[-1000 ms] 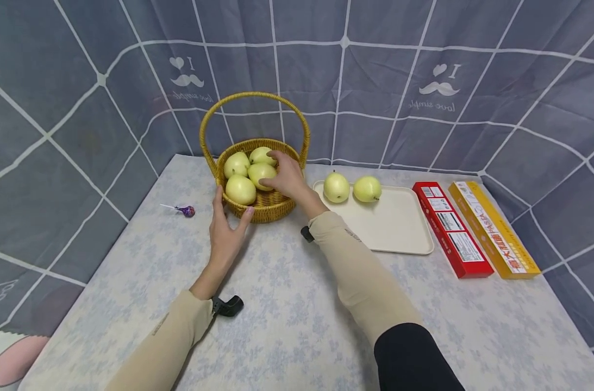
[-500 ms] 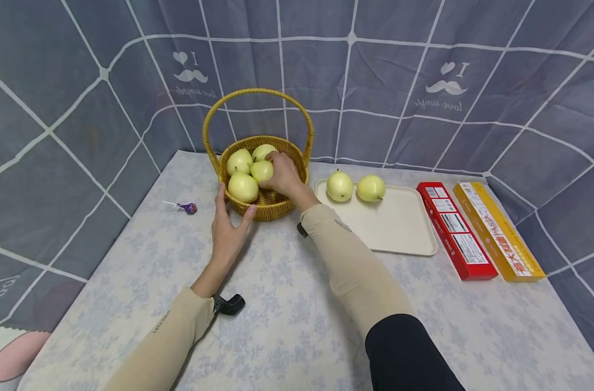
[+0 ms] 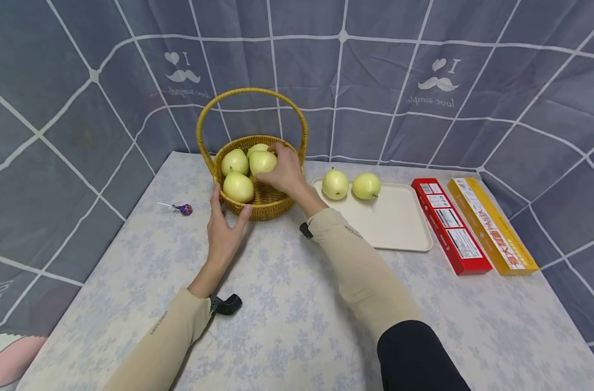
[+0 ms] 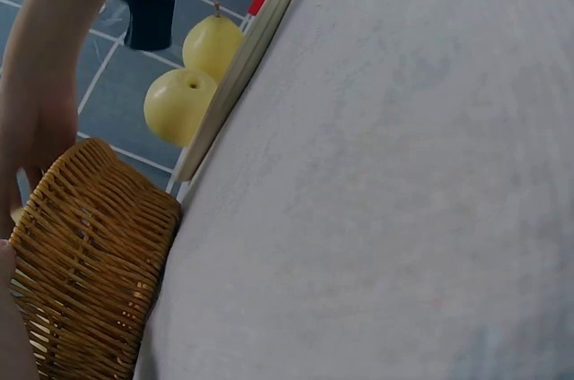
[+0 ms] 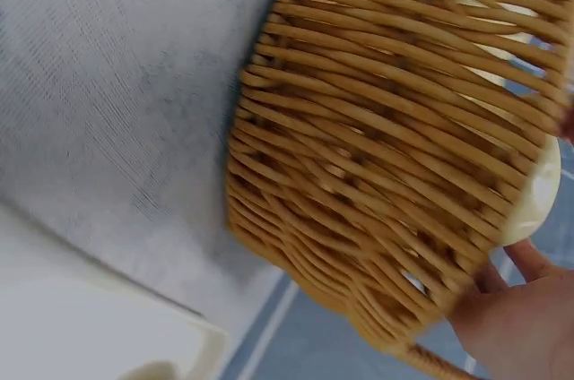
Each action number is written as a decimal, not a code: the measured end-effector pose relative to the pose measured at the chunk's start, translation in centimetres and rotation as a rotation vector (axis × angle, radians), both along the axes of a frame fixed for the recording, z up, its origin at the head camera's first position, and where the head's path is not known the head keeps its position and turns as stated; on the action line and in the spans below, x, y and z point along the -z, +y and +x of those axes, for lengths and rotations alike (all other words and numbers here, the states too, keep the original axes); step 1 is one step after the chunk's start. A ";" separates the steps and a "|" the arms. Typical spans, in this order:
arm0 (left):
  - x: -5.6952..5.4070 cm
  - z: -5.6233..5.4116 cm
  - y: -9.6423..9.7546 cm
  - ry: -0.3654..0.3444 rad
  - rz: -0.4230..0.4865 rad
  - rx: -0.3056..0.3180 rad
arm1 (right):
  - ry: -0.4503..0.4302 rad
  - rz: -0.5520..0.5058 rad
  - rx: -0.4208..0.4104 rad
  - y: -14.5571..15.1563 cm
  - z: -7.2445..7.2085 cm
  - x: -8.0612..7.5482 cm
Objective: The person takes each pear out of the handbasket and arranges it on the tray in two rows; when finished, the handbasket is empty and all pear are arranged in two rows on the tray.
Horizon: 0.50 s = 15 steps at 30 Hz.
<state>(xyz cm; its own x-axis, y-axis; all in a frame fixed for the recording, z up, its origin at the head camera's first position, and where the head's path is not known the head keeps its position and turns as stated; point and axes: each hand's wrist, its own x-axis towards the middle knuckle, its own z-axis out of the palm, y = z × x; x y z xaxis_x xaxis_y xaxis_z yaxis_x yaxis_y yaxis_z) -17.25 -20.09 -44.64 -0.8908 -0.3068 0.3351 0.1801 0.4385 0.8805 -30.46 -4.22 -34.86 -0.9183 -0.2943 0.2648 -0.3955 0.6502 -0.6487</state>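
Raised a little since the earlier frame, the pear [image 3: 263,162] in the right hand [image 3: 284,168] now sits higher in the basket [image 3: 271,210] and covers more of the far pear [image 3: 258,147]. It is inside the rim, clamped between the thumb on its near side and the fingers at its far right; whether it touches the far pear cannot be told. The right hand bends down over the basket's right side, back of the hand upward, its forearm slanting in from the near right in a beige sleeve [image 3: 365,271]. Two more pears lie in the basket, the left pear [image 3: 235,163] and the near pear [image 3: 238,188].

At the near left rim rests the left hand [image 3: 223,231], thumb and fingers spread well apart, the thumb on the near side and the fingers along the left. Its forearm reaches in from the near left, wrist nearly straight.

Right of the basket, a cream tray [image 3: 394,222] carries two pears at its far left, an upright pear [image 3: 335,184] and a tilted pear [image 3: 367,185]. Farther right lie a red box [image 3: 451,226] and a yellow box [image 3: 494,226]; left of the basket, a lollipop [image 3: 183,209] lies on the desk [image 3: 277,304].
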 end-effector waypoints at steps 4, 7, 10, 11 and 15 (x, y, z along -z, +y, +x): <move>0.0 0.1 0.0 -0.004 0.001 0.002 | 0.027 -0.086 -0.001 1.4 1.2 -0.9; 0.0 0.1 0.0 -0.011 0.005 -0.005 | 0.037 -0.127 0.016 2.5 2.1 -1.4; 0.0 0.2 -0.1 -0.009 0.011 -0.003 | 0.045 -0.159 0.048 3.8 3.0 -1.7; 0.0 0.2 0.0 -0.003 0.011 0.001 | 0.048 -0.168 0.056 4.3 3.4 -1.8; 0.0 0.2 0.1 0.007 0.009 0.008 | 0.073 -0.212 0.077 6.6 4.4 -2.0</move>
<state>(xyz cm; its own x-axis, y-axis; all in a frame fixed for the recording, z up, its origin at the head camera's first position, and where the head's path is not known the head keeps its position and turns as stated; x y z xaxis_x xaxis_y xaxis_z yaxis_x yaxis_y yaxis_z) -17.09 -20.03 -44.59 -0.8909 -0.3026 0.3387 0.1898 0.4295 0.8829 -26.07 2.35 -32.83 -0.9120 -0.1552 0.3797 -0.4010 0.5329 -0.7452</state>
